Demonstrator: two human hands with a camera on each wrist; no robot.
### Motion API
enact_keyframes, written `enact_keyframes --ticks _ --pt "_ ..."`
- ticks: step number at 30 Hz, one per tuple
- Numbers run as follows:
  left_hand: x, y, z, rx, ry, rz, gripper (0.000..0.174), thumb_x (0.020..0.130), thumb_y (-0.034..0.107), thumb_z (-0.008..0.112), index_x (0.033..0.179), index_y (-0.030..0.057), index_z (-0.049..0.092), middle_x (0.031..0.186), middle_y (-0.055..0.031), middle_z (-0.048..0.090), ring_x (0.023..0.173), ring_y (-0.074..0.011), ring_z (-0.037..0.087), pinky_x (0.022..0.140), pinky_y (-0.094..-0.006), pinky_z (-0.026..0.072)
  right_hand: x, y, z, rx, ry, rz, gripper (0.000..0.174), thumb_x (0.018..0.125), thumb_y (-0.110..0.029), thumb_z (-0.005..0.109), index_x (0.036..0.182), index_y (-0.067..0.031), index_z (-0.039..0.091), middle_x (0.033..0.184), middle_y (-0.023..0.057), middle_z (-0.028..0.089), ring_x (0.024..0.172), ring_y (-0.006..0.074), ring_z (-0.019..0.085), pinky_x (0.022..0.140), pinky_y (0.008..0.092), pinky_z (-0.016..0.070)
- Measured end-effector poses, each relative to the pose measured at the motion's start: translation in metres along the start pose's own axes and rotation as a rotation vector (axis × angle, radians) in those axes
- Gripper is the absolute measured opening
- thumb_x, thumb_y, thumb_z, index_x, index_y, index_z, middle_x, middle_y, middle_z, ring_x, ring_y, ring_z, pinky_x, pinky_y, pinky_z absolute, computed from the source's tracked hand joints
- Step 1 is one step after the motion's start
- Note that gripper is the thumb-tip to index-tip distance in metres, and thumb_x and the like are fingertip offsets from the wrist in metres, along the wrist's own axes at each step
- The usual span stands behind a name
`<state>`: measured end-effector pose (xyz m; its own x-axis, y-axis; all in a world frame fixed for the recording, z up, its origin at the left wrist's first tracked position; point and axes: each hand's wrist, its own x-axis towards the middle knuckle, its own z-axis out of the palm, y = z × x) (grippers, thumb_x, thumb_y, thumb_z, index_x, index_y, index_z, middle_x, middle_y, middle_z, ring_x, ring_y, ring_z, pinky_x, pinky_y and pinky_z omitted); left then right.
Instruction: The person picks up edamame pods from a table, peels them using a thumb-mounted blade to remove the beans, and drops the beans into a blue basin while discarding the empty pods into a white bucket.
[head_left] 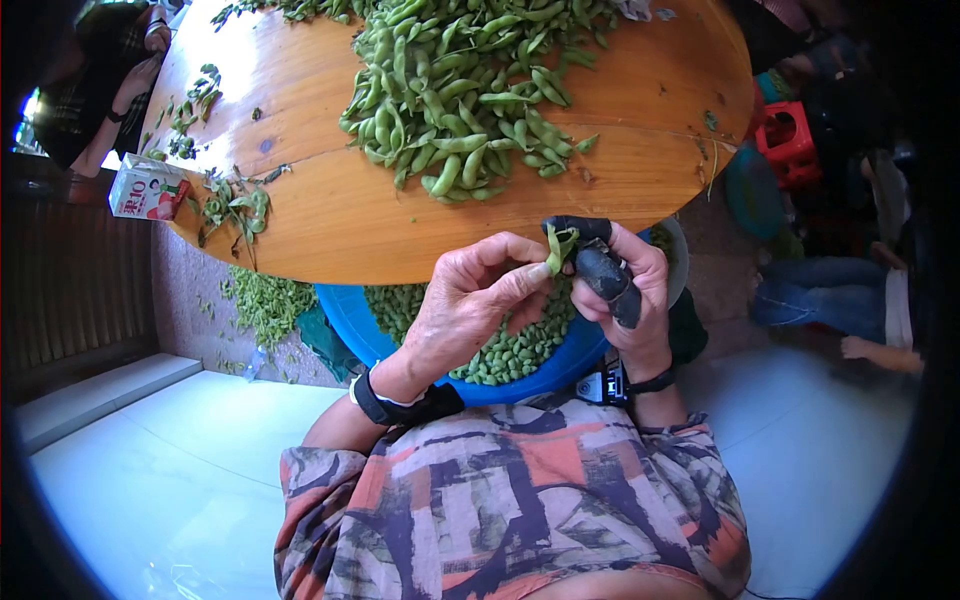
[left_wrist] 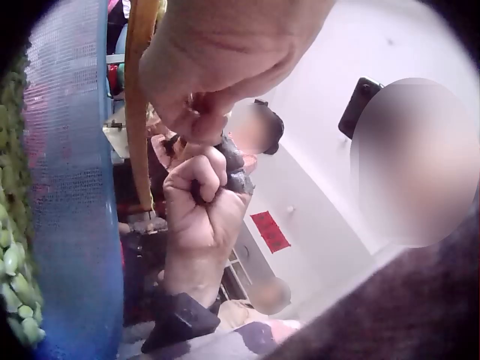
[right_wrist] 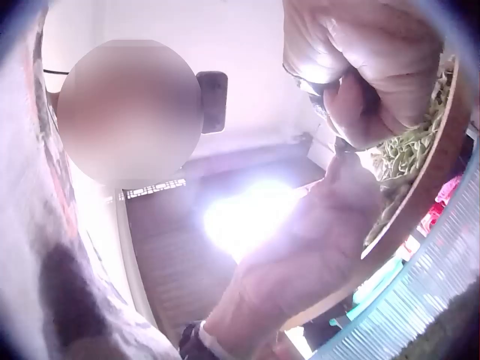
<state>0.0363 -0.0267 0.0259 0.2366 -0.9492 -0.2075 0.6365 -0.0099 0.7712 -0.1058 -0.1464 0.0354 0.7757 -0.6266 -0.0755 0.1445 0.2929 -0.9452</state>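
An edamame pod (head_left: 556, 250) is between my two hands, just off the table's front edge. My left hand (head_left: 465, 300) pinches one end of it with thumb and forefinger. The right hand (head_left: 640, 290) grips the other end and wears black covers on its thumb and forefinger. Below both hands sits a blue basin (head_left: 345, 315) of shelled green beans (head_left: 510, 352). In the left wrist view, the fingers of both hands meet beside the basin wall (left_wrist: 75, 195), and the pod is hidden there. The right wrist view also shows the hands close together.
A heap of unshelled pods (head_left: 460, 95) covers the middle of the wooden table (head_left: 330, 225). A drink carton (head_left: 148, 190) stands at its left edge near loose leaves. Pod shells (head_left: 268, 305) lie on the floor at left. A red stool (head_left: 787, 145) and other people are around the table.
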Motion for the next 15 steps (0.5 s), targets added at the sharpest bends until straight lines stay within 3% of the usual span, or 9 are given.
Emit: enact_keyframes --ticks 2,5,11,13,15 --pt "-0.001 0.002 -0.002 -0.009 0.003 0.013 0.013 0.096 0.013 0.060 0.099 0.0002 0.063 0.073 -0.0005 0.059 0.058 -0.0054 0.053 0.049 -0.0195 0.0400 0.002 0.004 -0.013 0.212 -0.141 0.138 0.035 0.098 -0.023 0.053 0.106 0.0106 0.059 0.063 -0.0014 0.050 0.049 0.0034 0.041 0.043 0.0186 0.0304" --pt "-0.002 0.004 -0.003 0.049 0.057 0.007 0.012 0.095 0.013 0.062 0.097 0.0004 0.063 0.072 0.0000 0.059 0.057 -0.0044 0.052 0.049 -0.0187 0.0387 0.000 -0.004 -0.010 0.156 -0.160 0.282 0.043 0.100 -0.030 0.051 0.101 0.0124 0.059 0.059 -0.0014 0.047 0.047 0.0045 0.040 0.041 0.0194 0.0289" --pt "-0.004 0.001 -0.004 0.166 0.107 0.021 0.012 0.093 0.012 0.065 0.094 0.0008 0.064 0.070 0.0016 0.059 0.057 -0.0035 0.051 0.047 -0.0176 0.0374 0.001 -0.004 -0.004 -0.001 -0.170 0.206 0.040 0.100 -0.029 0.050 0.109 0.0079 0.061 0.062 0.0001 0.052 0.050 0.0053 0.044 0.046 0.0195 0.0345" --pt "-0.004 -0.002 -0.001 0.135 0.158 0.047 0.006 0.093 0.004 0.062 0.093 -0.0021 0.062 0.070 -0.0038 0.060 0.050 -0.0071 0.048 0.043 -0.0205 0.0344 0.002 -0.004 -0.002 -0.057 -0.174 0.177 0.039 0.100 -0.030 0.050 0.113 0.0059 0.061 0.063 0.0003 0.053 0.051 0.0055 0.046 0.047 0.0197 0.0358" --pt "-0.005 -0.001 -0.006 0.052 0.113 0.006 0.006 0.093 0.004 0.061 0.096 -0.0007 0.061 0.069 -0.0034 0.059 0.050 -0.0072 0.048 0.043 -0.0206 0.0347 0.003 -0.003 0.000 -0.019 -0.176 0.185 0.039 0.099 -0.030 0.053 0.116 0.0042 0.061 0.062 0.0000 0.052 0.052 0.0056 0.047 0.047 0.0195 0.0363"
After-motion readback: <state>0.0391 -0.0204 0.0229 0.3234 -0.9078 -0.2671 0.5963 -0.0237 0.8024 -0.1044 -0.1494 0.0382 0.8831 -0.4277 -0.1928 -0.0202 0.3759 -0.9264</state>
